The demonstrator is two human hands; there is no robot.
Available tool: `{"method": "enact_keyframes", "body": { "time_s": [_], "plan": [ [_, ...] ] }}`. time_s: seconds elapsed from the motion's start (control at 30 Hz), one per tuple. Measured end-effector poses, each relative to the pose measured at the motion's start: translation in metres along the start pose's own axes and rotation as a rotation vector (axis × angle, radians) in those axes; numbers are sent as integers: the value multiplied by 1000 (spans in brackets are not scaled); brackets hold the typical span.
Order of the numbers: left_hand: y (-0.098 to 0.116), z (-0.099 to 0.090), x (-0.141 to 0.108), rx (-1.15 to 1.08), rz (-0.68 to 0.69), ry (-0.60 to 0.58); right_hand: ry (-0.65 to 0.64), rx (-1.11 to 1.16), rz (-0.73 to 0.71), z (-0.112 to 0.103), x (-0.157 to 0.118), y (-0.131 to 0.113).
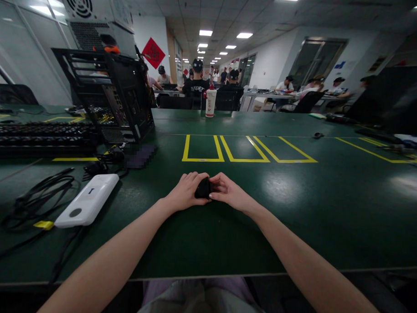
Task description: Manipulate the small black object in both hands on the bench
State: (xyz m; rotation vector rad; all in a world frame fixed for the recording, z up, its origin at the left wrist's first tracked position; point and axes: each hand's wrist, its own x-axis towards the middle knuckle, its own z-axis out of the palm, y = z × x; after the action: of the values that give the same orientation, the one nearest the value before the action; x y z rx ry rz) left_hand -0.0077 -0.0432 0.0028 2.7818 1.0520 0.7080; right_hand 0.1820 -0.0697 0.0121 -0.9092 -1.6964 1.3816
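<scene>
A small black block-like object (203, 188) rests at the green tabletop (226, 239), between my two hands, its exact kind too dark to make out. My left hand (186, 191) is wrapped round it from the left, thumb at the near side and fingers over the far side. On the other side, my right hand (230, 193) pinches the object's right edge with thumb and fingertips. Parts of the object are hidden behind my fingers.
Left of my arm lie a white oblong device (89, 200) and a coiled black cable (39, 196). Behind them stands a black open computer case (118, 94). Yellow tape outlines (203, 160) mark the table beyond my hands; a white bottle (210, 102) stands farther back. People sit at distant tables.
</scene>
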Motion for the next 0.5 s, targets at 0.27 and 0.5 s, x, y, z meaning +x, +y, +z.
{"method": "enact_keyframes", "body": {
  "time_s": [0.27,0.5],
  "plan": [
    [0,0,1,2,2,3,135,-29,57,6,6,5],
    [1,0,0,-2,3,8,37,-31,15,3,0,0]
  ]
}}
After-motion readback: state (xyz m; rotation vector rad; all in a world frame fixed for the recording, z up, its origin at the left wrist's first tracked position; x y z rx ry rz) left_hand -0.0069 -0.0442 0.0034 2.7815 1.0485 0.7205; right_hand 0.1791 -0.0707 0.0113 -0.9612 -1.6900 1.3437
